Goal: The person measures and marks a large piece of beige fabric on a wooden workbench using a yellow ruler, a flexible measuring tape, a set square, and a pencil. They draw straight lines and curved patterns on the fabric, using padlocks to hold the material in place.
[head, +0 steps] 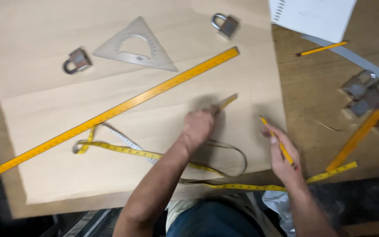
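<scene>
My left hand (198, 127) rests on a large sheet of brown paper (123, 114) and pinches the end of a yellow tape measure (227, 101). The tape loops back over the paper (123, 149) and trails off the near edge. My right hand (284, 160) holds a yellow pencil (277, 141) with its tip pointing up near the paper's right edge.
A long yellow ruler (110, 114) lies diagonally across the paper. A clear set square (134, 46) and two padlocks (77, 60) (225, 24) sit on the paper. On the wooden table are a notebook (316, 15), another pencil (321, 49), more padlocks (369, 96) and a second ruler (365, 127).
</scene>
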